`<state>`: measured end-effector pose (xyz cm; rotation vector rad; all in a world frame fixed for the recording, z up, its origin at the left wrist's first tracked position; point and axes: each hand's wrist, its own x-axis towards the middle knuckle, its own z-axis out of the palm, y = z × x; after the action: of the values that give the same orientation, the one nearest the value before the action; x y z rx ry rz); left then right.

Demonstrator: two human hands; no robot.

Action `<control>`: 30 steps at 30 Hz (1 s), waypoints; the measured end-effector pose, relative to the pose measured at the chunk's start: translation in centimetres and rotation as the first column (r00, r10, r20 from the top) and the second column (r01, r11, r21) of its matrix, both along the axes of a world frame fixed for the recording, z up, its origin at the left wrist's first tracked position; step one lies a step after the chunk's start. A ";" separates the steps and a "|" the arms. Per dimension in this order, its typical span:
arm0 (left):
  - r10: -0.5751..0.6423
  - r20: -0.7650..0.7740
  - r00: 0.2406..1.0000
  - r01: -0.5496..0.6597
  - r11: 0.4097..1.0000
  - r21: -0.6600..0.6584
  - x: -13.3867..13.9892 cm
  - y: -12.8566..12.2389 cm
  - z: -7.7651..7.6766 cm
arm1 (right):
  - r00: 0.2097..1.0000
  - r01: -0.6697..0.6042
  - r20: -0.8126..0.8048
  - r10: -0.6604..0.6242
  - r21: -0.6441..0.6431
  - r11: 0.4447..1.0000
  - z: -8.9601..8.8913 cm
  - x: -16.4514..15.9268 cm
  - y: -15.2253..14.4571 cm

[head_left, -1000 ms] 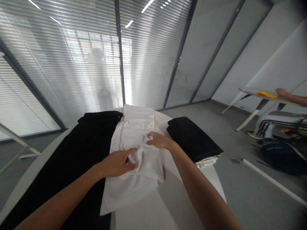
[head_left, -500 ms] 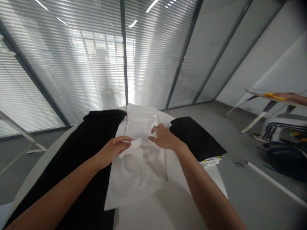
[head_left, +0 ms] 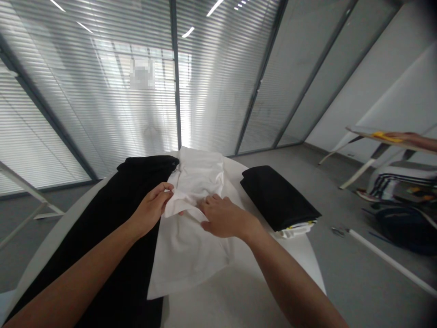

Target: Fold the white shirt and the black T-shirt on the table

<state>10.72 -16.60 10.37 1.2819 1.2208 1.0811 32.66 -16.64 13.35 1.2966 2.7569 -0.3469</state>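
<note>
A white garment that looks like a T-shirt (head_left: 186, 255) lies lengthwise on the round white table, folded into a long strip with a loose flap raised at its middle. My left hand (head_left: 153, 207) pinches the left end of this flap between thumb and fingers. On the flap's right side, my right hand (head_left: 221, 216) has its fingers bent over the cloth and its thumb tucked at the fold's edge. The fabric is wrinkled between the two hands. Some of my left fingertips are hidden behind the flap.
Black clothing (head_left: 112, 237) covers the left of the white table (head_left: 307, 255). On the right sits a folded stack topped with black cloth (head_left: 278, 196). Blinds (head_left: 143, 114) stand behind. At far right, another person's hand (head_left: 406, 136) rests on yellow cloth on another table.
My left hand has moved slightly left and up with the white flap. My right hand has come down and left onto the cloth, its fingers now bent over it.
</note>
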 end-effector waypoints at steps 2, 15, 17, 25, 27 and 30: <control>-0.008 -0.147 0.989 0.019 0.997 0.074 -0.8 0.1 0.2 | 0.999 -0.042 0.007 0.042 0.002 0.999 0.9 0.9 0.3; -0.851 -0.063 0.522 0.756 0.496 -0.427 -3.7 -0.6 1.7 | 0.961 -0.258 -0.017 0.278 -0.433 0.864 3.4 1.4 -1.4; -0.880 -0.041 0.473 0.764 0.433 -0.478 -3.8 -0.6 1.1 | 0.955 -0.260 -0.012 0.295 -0.505 0.823 3.3 0.8 -1.3; -0.906 0.011 0.423 0.704 0.321 -0.633 -4.5 0.6 -0.9 | 0.875 -0.365 -0.047 0.481 -0.716 0.595 -1.0 -2.2 -0.8; -0.909 0.014 0.417 0.689 0.306 -0.657 -4.6 0.9 -1.6 | 0.851 -0.388 -0.063 0.521 -0.744 0.543 -2.4 -2.8 -0.7; -0.907 0.001 0.421 0.676 0.314 -0.666 -4.8 1.1 -2.3 | 0.822 -0.433 -0.095 0.561 -0.744 0.509 -3.8 -3.3 -0.6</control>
<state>5.95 -15.54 8.09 1.3570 0.8144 -0.3506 29.41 -17.19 9.57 0.2672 2.2488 -1.1008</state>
